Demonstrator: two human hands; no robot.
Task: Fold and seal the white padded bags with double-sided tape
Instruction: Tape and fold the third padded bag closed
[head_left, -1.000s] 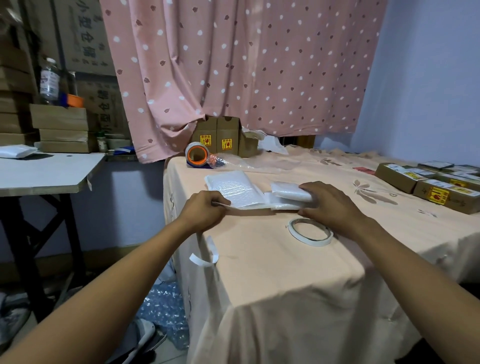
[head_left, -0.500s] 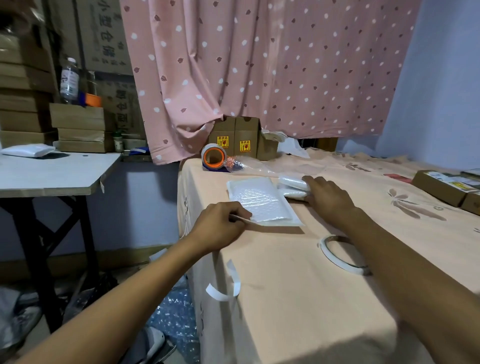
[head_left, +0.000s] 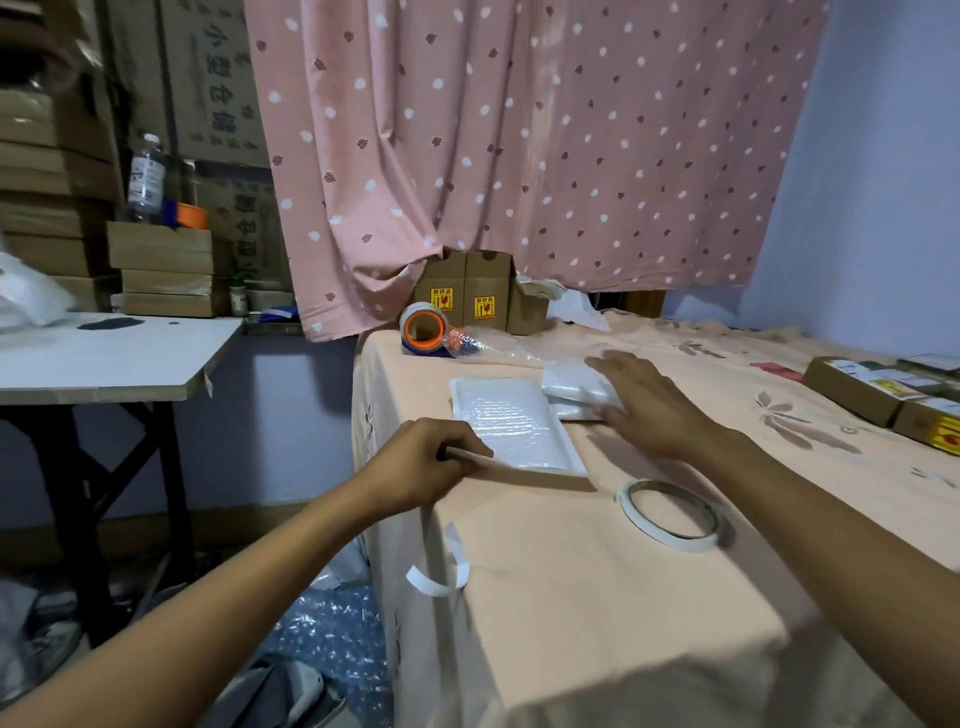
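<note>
A flat white padded bag (head_left: 511, 423) lies on the peach tablecloth (head_left: 597, 597) near the table's left edge. My left hand (head_left: 426, 462) pinches the bag's near left corner. To its right sits a small pile of folded white padded bags (head_left: 574, 389). My right hand (head_left: 644, 402) hovers just beside that pile with its fingers spread and holds nothing. A thin ring of double-sided tape (head_left: 672, 514) lies flat nearer to me, right of the flat bag. A loose curled white strip (head_left: 441, 569) hangs over the table's left edge.
A roll of packing tape with an orange core (head_left: 425, 330) and crumpled clear plastic (head_left: 493, 348) sit at the table's far left. Brown boxes (head_left: 478, 296) stand under the pink curtain. More labelled boxes (head_left: 893, 392) line the right. A white side table (head_left: 104, 353) stands left.
My right hand has lifted off the folded pile and opened. The left hand still pinches the flat bag's corner. The view has shifted slightly.
</note>
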